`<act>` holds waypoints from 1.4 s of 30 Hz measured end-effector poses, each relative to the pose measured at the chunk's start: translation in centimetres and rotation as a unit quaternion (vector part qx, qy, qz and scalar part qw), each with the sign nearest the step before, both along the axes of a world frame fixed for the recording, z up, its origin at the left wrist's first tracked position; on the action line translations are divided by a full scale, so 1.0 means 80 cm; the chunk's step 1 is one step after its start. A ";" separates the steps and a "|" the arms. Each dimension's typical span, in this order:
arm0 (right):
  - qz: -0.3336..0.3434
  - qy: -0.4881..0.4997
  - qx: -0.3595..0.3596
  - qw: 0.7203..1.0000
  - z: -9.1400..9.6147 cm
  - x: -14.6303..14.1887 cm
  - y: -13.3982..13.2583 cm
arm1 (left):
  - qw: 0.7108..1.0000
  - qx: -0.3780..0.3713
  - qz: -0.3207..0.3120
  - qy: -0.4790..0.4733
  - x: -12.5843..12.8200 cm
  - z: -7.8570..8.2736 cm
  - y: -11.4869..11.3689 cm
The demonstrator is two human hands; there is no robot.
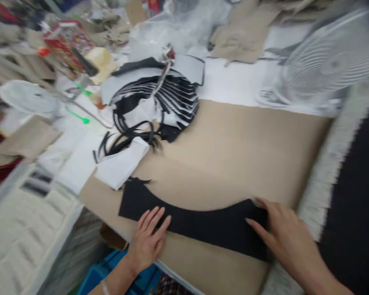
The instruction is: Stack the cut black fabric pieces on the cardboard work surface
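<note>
A curved black piece of sheet material (199, 225), perhaps fabric or leather, lies flat on the brown board in front of me. My left hand (149, 237) rests on its lower left part with the fingers stretched out and slightly spread. At the right end, my right hand (283, 229) touches the piece, its thumb and forefinger apart on the black surface and the upper corner. Just beyond the piece's left tip are a white cut piece (123, 163) and a tangle of thin black strips (132, 137).
A fanned stack of black-and-white cut pieces (175, 98) lies on the brown board (242, 151). A fan (329, 61) stands at the back right, beside clear plastic wrapping (178, 30). A red box (69, 45) is at the back left. Below the edge is a blue crate (95, 274).
</note>
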State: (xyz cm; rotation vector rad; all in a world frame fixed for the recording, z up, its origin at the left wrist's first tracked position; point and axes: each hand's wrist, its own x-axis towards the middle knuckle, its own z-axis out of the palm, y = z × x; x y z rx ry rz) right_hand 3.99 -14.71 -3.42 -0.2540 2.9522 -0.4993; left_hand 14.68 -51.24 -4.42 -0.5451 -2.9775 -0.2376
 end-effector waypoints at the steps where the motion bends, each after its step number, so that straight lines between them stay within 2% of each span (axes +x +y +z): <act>1: -0.008 -0.029 0.022 0.999 0.011 -0.001 0.006 | 1.000 -0.001 -0.001 0.003 -0.001 -0.005 -0.001; 4: -0.054 -0.106 0.034 0.992 0.026 -0.015 0.006 | 0.999 -0.011 -0.031 0.010 -0.003 -0.015 -0.005; 8: -0.053 -0.177 -0.011 0.983 0.035 -0.026 0.001 | 0.998 -0.044 -0.047 0.015 -0.001 -0.014 -0.007; 12: -0.070 -0.195 -0.094 0.974 0.057 -0.015 -0.002 | 0.998 -0.036 -0.042 0.021 -0.003 -0.013 -0.009; 15: -0.092 -0.197 -0.121 0.969 0.080 0.007 -0.016 | 0.999 0.001 -0.040 0.025 -0.005 -0.005 -0.005; 17: -0.086 -0.152 -0.136 0.975 0.094 0.031 -0.034 | 0.999 0.039 -0.001 0.027 -0.001 0.009 0.006; 19: -0.060 -0.094 -0.151 0.982 0.104 0.059 -0.058 | 0.988 0.127 0.088 0.006 0.009 0.029 0.028; 20: -0.042 -0.072 -0.155 0.984 0.107 0.073 -0.072 | 0.969 0.203 0.136 -0.034 0.014 0.040 0.042; 21: -0.023 -0.057 -0.156 0.986 0.108 0.086 -0.085 | 0.933 0.296 0.179 -0.096 0.018 0.051 0.058; 22: -0.004 -0.048 -0.155 0.987 0.108 0.098 -0.099 | 0.871 0.402 0.211 -0.186 0.021 0.061 0.075; 23: 0.013 -0.042 -0.153 0.987 0.107 0.108 -0.113 | 0.780 0.503 0.239 -0.285 0.022 0.069 0.092; 24: 0.024 -0.037 -0.152 0.987 0.105 0.115 -0.125 | 0.669 0.588 0.269 -0.367 0.021 0.076 0.108; 25: 0.031 -0.029 -0.152 0.988 0.102 0.120 -0.136 | 0.558 0.650 0.301 -0.419 0.017 0.080 0.121; 26: 0.036 -0.017 -0.156 0.987 0.100 0.123 -0.145 | 0.464 0.691 0.332 -0.444 0.011 0.083 0.133; 27: 0.039 -0.005 -0.165 0.985 0.097 0.124 -0.151 | 0.398 0.715 0.357 -0.451 0.005 0.086 0.141; 28: 0.042 0.003 -0.179 0.983 0.096 0.123 -0.154 | 0.361 0.724 0.378 -0.450 -0.003 0.088 0.147; 29: 0.046 0.005 -0.197 0.979 0.095 0.121 -0.154 | 0.345 0.723 0.393 -0.451 -0.010 0.090 0.151; 30: 0.050 0.001 -0.217 0.975 0.095 0.119 -0.150 | 0.342 0.717 0.402 -0.456 -0.017 0.092 0.154; 32: 0.042 -0.024 -0.255 0.966 0.095 0.114 -0.137 | 0.344 0.702 0.409 -0.470 -0.029 0.097 0.157; 36: -0.026 -0.083 -0.291 0.953 0.091 0.108 -0.104 | 0.348 0.693 0.405 -0.484 -0.039 0.106 0.163; 40: -0.017 -0.144 -0.318 0.937 0.085 0.102 -0.089 | 0.342 0.692 0.406 -0.489 -0.041 0.111 0.167; 42: -0.027 -0.160 -0.341 0.926 0.082 0.098 -0.086 | 0.354 0.699 0.370 -0.499 -0.042 0.113 0.168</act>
